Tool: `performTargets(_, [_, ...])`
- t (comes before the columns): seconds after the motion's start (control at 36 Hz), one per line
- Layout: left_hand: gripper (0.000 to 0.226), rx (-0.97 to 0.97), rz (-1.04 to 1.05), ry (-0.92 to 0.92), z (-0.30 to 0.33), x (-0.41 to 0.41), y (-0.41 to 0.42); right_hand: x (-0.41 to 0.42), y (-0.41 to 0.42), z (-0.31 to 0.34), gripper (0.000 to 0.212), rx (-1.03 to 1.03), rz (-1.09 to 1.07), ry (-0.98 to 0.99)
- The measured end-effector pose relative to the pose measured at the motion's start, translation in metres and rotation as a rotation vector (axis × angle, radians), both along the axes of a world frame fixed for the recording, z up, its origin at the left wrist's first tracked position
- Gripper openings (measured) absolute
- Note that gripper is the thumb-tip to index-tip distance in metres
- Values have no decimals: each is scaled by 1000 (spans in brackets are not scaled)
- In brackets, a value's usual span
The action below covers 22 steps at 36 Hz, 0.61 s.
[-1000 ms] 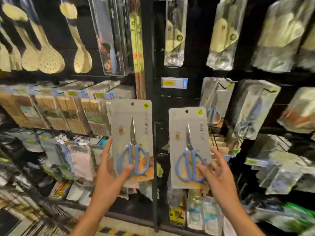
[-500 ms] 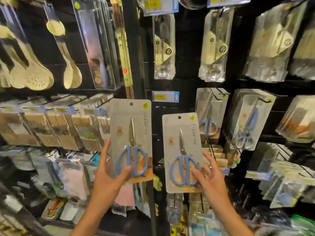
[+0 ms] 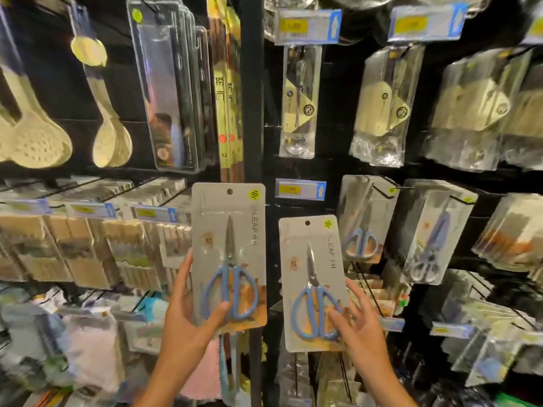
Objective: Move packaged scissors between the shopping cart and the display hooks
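Scissors packs upright, hooks up and to the right

Both hands are full. The left hand (image 3: 188,321) grips the lower edge of the left scissors pack (image 3: 228,254), thumb across the blue handles and fingers behind the card. The right hand (image 3: 357,324) holds the right scissors pack (image 3: 313,283) from its right side, thumb on the front and fingers spread along the edge.

Each card stands nearly upright, long axis vertical, blade tip up, with its hang hole (image 3: 307,223) at the top. The left pack sits higher than the right one.

What matters for the coming move is where the matching hook (image 3: 382,190) lies: up and to the right of both packs, carrying hanging scissors (image 3: 363,227) of the same blue kind. The right pack is clearly nearer, just beside that row, so it likely goes first; its hole must rise to the hook's tip. The left pack is across the black upright post (image 3: 254,113). No shopping cart is in view.
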<state>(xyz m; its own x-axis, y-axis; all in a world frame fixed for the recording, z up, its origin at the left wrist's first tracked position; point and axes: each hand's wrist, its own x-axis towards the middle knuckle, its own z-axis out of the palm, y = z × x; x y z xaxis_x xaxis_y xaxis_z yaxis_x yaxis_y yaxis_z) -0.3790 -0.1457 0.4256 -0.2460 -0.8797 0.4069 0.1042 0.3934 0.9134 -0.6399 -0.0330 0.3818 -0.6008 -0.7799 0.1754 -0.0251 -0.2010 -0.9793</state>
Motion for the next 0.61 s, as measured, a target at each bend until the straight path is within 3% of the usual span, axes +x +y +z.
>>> performTargets(0.61, [97, -54, -55, 30, -5, -2, -33, 10, -49, 4, 59, -83, -12, 15])
